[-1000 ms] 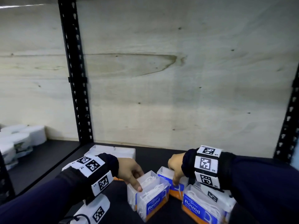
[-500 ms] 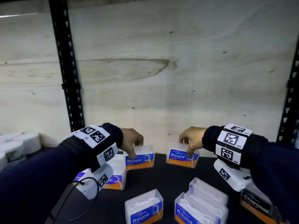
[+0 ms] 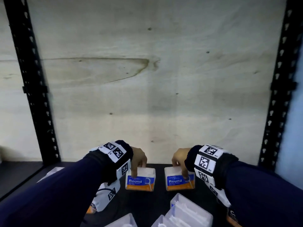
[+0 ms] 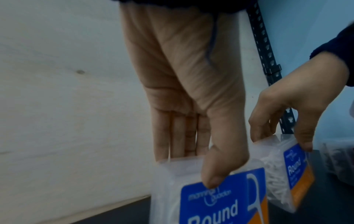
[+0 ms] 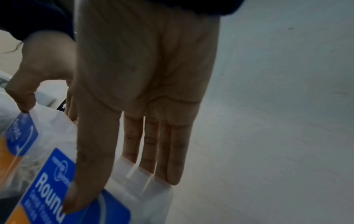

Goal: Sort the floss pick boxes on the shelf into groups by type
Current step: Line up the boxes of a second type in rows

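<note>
Each hand pinches one Round box, thumb in front, fingers behind: left hand [image 3: 138, 158] on the left box [image 3: 140, 179], right hand [image 3: 180, 158] on the right box [image 3: 180, 179], likely to group matching types.

The boxes [image 3: 140, 179] are clear, glossy plastic with smooth blue-and-orange paper labels, standing on a matt black shelf [image 3: 159, 199] between black perforated metal posts [image 3: 32, 89], against a pale, knotty plywood back [image 3: 155, 79].

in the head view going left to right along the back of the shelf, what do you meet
left black upright -> left hand -> the Round box it holds -> the Round box in the right hand -> right hand -> right black upright
</note>
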Demonstrator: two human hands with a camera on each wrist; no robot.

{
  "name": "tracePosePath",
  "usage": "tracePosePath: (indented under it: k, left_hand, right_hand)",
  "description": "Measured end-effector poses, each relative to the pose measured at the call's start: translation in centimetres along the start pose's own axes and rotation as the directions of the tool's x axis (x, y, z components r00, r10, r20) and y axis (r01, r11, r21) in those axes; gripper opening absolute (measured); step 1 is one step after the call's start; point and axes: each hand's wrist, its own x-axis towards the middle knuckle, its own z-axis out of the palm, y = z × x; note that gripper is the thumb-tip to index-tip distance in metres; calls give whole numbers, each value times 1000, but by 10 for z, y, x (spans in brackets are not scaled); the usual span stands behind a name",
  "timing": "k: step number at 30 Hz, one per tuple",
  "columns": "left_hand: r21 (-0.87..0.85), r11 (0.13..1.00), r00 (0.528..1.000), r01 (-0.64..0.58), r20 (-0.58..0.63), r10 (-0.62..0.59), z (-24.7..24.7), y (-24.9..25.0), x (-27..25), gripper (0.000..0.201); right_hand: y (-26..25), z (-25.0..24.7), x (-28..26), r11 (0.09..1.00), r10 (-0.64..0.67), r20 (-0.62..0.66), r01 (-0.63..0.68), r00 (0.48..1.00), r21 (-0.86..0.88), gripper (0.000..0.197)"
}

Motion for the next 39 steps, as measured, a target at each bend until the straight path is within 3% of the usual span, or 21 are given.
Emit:
tracePosePath:
  k: [11,24,27,32,34,39]
  left_hand:
    - [-72,997,999,-23,29,25,6,4,23,52]
    - [-105,994,999,-21,23,24,6,11,20,51]
    - [-123,992,1000,-4,-20,1,6,11,10,59]
    - [-213,977,989,-26,-146,-5,11,12,-26,53]
    - [-259,966,996,-14,-91,-10,21,15,-44,48]
    - [-335,934,971,125,235,-46,56,23,-83,58]
  right_hand:
    - [7,7,21,993,-53,74,45,996,105,54]
    - [3,11,19,990,-45,41,39,998,138,59]
    - [2,8,8,991,-34,-11,35,999,127,64]
    - [4,13,-24,971,-50,-31,56,998,231,47]
    - [5,25,-37,952,-41,31,29,999,304,45]
    - [10,51,-53,852,-16,210,-97,978,514,48]
